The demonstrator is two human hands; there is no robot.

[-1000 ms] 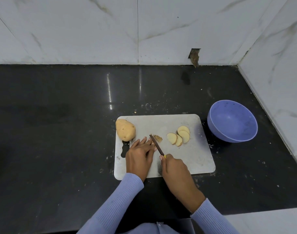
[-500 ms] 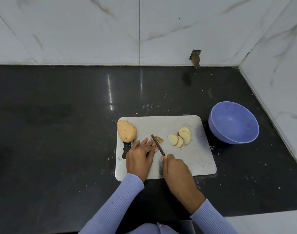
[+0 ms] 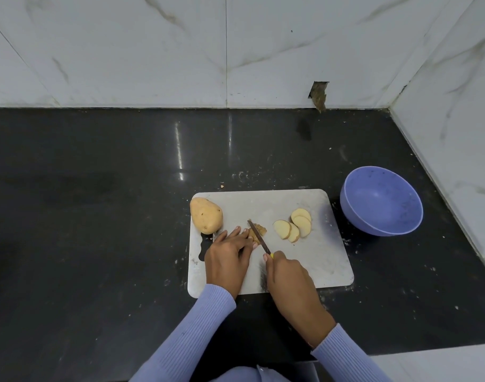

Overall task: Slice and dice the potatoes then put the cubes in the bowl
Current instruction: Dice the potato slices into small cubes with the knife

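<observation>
A grey cutting board (image 3: 313,260) lies on the black counter. A whole potato (image 3: 206,215) sits at its far left corner. Three pale slices (image 3: 292,226) lie overlapped right of centre. My left hand (image 3: 228,255) holds down a small potato end piece (image 3: 259,231) with its fingertips. My right hand (image 3: 288,274) grips a yellow-handled knife (image 3: 259,236), whose blade rests across that piece. The empty blue bowl (image 3: 381,204) stands just right of the board.
Marble walls close the counter at the back and on the right. The black counter (image 3: 84,230) stretches wide to the left of the board. Small crumbs lie scattered around the board. The counter's front edge runs near my sleeves.
The knife blade has shifted slightly on the end piece under my left fingers. The slices, whole potato and bowl lie where they were.
</observation>
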